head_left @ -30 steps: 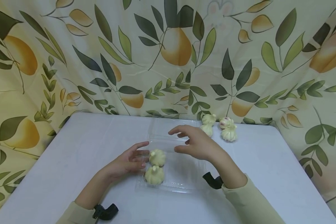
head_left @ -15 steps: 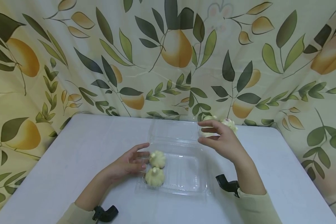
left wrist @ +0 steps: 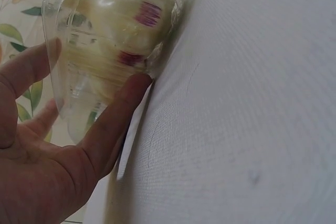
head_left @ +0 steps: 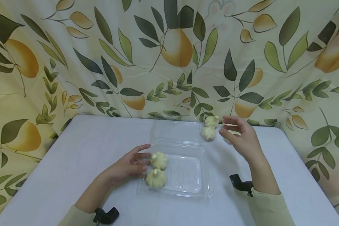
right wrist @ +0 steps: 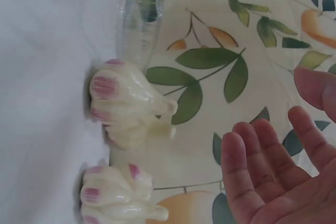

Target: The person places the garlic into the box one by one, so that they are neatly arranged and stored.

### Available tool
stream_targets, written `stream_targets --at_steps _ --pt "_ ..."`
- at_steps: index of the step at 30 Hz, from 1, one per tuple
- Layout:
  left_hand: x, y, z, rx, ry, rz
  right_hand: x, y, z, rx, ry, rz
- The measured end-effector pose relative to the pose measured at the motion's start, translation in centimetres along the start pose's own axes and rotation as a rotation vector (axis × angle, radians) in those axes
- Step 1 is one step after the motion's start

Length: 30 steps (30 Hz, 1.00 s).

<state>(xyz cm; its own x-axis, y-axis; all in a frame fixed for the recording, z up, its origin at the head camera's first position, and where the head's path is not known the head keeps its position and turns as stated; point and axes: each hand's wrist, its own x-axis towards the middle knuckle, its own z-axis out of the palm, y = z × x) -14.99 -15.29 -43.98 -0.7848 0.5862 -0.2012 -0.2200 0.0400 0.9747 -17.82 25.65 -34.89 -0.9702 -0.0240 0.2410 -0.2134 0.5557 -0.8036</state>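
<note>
A clear plastic clamshell box lies open on the table, its lid folded back toward the wall. Along its left side sit two whitish garlic bulbs. My left hand rests against that side, fingers extended; the left wrist view has its fingertips on the clear wall, with purple-marked garlic behind it. My right hand hovers at the back right with loosely bent fingers and nothing in them. It mostly hides garlic beneath it; the right wrist view shows bulbs beside the fingers, apart from them.
Two more garlic bulbs stand by the lid's right edge. A white cloth covers the table. Behind it hangs a fruit-and-leaf patterned curtain. Dark camera mounts stick out at both wrists.
My right hand has moved right, from above the box, past the two bulbs by the lid, to the garlic at the far right. My left hand stays at the box's side.
</note>
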Motion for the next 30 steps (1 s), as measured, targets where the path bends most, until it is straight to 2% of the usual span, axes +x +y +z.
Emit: stream_targets --at_steps 5,15,21,30 --pt "-0.1 -0.1 -0.1 0.004 0.0 0.0 0.2 0.4 0.1 0.041 0.044 0.014" --pt "-0.1 0.1 -0.1 0.009 -0.002 -0.007 0.6 1.5 -0.1 0.04 0.11 0.08" --pt "-0.1 0.2 -0.1 0.011 0.001 -0.005 0.9 2.0 -0.3 0.099 0.104 0.106" --pt "0.0 0.0 -0.1 0.013 0.002 -0.01 0.7 2.8 -0.9 0.095 0.107 0.19"
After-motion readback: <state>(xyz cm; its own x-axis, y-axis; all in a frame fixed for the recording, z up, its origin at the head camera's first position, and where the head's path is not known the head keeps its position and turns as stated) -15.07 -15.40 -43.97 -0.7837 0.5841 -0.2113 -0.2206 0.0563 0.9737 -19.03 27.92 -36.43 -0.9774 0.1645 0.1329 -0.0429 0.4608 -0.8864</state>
